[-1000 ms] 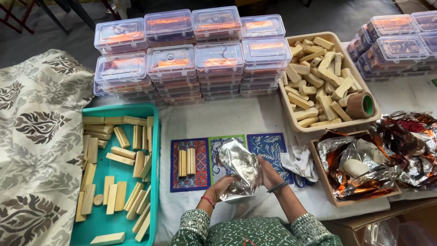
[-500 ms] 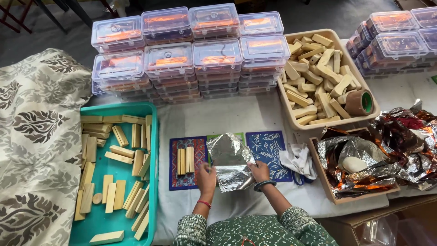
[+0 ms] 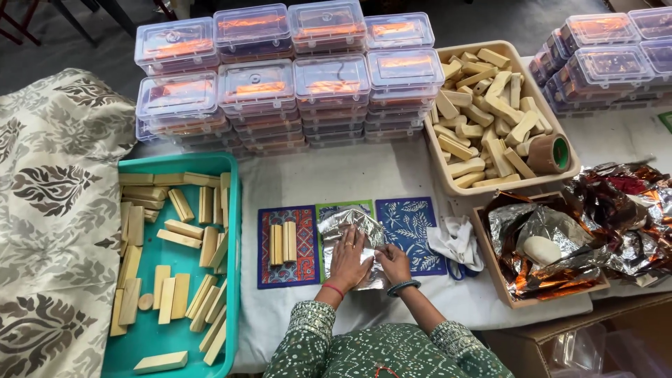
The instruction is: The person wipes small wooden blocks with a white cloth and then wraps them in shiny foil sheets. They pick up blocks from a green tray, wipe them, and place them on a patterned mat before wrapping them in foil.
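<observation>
I see my left hand (image 3: 348, 260) and right hand (image 3: 393, 262) both pressing flat on the crinkly silver foil sheet (image 3: 350, 234); whatever is inside stays hidden.

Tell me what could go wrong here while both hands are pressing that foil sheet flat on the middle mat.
The foil sheet is thin and already creased; under the left hand and right hand it might tear. The three wooden sticks lie loose on the red mat right beside the left hand, so a sideways sweep could scatter them. The white cloth sits close to the right hand and could get dragged.
</observation>
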